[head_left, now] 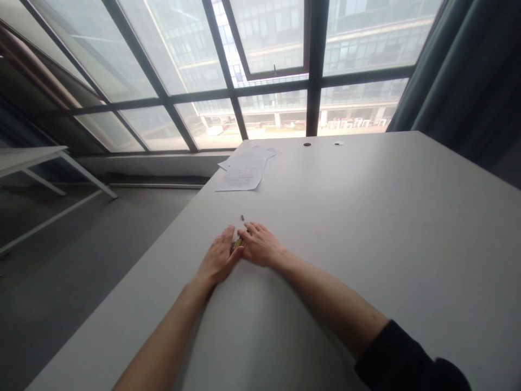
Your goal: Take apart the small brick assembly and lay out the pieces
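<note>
Small yellowish and dark pieces (237, 243) sit on the white table between my two hands, mostly hidden by the fingers; their kind cannot be made out. On their left side rests my left hand (220, 257), its fingers stretched forward and its edge on the tabletop. My right hand (260, 244) lies palm down on the other side, fingers extended and slightly bent, thumb towards the left thumb. Both hands touch or nearly touch the pieces. One tiny dark piece (242, 218) lies apart, just beyond the fingertips.
Overlapping printed sheets of paper (244, 169) lie at the white table's (358, 217) far left edge. Two round cable holes, one a dark hole (307, 144), are near the back edge. Windows stand behind, a dark curtain (448, 76) at right, another table (32, 155) at left.
</note>
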{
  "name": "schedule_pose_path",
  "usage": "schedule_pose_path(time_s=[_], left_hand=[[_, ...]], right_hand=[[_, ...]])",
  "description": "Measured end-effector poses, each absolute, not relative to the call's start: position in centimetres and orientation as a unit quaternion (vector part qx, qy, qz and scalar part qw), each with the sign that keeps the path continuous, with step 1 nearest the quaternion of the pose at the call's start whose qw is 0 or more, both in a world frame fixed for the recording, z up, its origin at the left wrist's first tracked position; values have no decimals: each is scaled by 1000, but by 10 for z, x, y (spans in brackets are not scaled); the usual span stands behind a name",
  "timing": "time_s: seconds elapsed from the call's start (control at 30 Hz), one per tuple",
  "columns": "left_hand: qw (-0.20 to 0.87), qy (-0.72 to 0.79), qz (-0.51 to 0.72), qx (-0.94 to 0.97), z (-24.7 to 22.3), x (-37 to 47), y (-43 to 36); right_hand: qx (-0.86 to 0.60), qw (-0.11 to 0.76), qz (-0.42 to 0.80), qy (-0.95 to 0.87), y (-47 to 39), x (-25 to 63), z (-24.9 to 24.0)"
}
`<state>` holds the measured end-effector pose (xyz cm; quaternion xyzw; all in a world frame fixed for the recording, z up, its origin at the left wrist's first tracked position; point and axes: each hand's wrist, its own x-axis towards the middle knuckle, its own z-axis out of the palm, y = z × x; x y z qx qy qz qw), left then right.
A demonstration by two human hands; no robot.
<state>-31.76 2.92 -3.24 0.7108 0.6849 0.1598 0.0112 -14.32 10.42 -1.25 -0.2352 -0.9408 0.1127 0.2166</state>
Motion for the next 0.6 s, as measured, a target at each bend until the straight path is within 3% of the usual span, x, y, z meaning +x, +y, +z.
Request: schedule_pose_path(time_s=[0.17,0.43,0.6], left_hand=[[67,712,228,661,-27,-318,60],[142,685,233,675,-19,-315,93],[195,654,318,658,-14,-309,76]], right_hand=[[-333,273,159,-888,96,-113,-15],[-361,154,136,-910,74,-81,-25],[-350,136,146,-915,81,-106,-22]])
